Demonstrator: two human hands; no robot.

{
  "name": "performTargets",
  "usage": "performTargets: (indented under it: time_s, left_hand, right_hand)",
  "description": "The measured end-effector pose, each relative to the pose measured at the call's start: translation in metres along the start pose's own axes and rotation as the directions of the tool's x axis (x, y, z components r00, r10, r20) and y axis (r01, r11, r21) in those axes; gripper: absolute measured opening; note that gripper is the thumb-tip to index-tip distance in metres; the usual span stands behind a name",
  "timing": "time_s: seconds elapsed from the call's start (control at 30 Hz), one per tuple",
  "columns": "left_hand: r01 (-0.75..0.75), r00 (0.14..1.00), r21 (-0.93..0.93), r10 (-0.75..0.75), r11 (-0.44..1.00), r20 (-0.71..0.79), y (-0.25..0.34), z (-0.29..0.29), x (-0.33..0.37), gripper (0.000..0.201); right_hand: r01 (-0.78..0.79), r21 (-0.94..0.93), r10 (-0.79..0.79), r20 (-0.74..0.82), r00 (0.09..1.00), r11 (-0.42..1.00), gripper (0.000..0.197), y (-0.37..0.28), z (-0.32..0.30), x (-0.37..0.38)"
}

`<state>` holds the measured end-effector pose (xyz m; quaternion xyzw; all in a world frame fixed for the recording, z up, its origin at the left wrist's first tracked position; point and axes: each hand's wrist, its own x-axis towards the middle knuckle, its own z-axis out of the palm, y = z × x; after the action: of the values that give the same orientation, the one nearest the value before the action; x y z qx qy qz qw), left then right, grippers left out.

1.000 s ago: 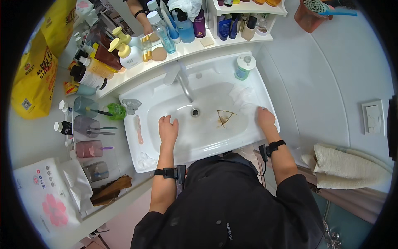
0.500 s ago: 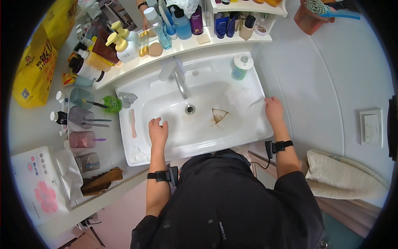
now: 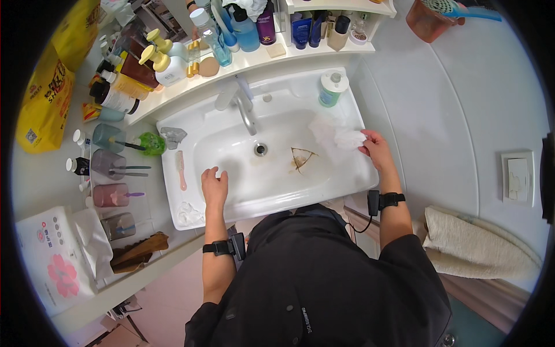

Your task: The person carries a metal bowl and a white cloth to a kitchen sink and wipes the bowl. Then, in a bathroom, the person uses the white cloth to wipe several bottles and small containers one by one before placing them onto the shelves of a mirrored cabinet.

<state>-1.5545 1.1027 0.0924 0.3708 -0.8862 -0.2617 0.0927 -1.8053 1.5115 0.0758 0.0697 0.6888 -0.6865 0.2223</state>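
At the right rim of the white sink (image 3: 272,199), my right hand (image 3: 377,151) pinches the edge of a crumpled white tissue (image 3: 349,139). The tissue's thinner, see-through part trails into the basin. Over the basin's left side hovers my left hand (image 3: 214,188), empty, its fingers loosely bent and the thumb apart. A brown, roughly triangular mark (image 3: 302,159) lies on the basin floor, right of the drain (image 3: 261,149). Near the left hand, a pink-handled brush (image 3: 181,170) and a crumpled white tissue wad (image 3: 188,214) rest on the left rim.
A silver faucet (image 3: 243,113) reaches over the basin. A green-and-white bottle (image 3: 333,89) stands at the back right corner. Behind is a shelf (image 3: 272,61) crowded with bottles. Cups with toothbrushes (image 3: 110,164) line the left wall; a towel (image 3: 480,246) hangs at right.
My right hand has closed on the tissue and bunched it up at the right rim. My left hand has barely moved. The whole view has shifted slightly.
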Motion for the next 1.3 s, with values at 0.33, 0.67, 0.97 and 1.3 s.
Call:
performTargets:
  time_s: [0.33, 0.67, 0.97, 1.3]
  left_hand:
    - [0.0, 0.999, 0.005, 0.0, 1.0, 0.038, -0.012, 0.005, 0.001, 0.039]
    - [-0.018, 0.998, -0.028, 0.02, 0.999, 0.06, 0.003, 0.004, 0.009, 0.04]
    - [-0.009, 0.996, 0.007, 0.009, 1.0, 0.084, 0.008, 0.0, 0.006, 0.039]
    - [0.042, 0.999, 0.02, -0.042, 0.999, -0.008, -0.024, -0.017, -0.013, 0.039]
  right_hand:
    - [0.118, -0.791, -0.181, 0.01, 0.983, 0.6, 0.024, 0.02, -0.04, -0.029]
    - [0.189, -0.982, 0.001, 0.189, 0.982, -0.024, 0.023, -0.002, -0.02, -0.052]
    - [0.469, -0.881, -0.449, 0.392, 0.803, 0.07, 0.036, 0.017, 0.074, 0.023]
    - [0.415, -0.909, -0.247, 0.409, 0.879, -0.03, 0.01, 0.02, 0.145, 0.095]
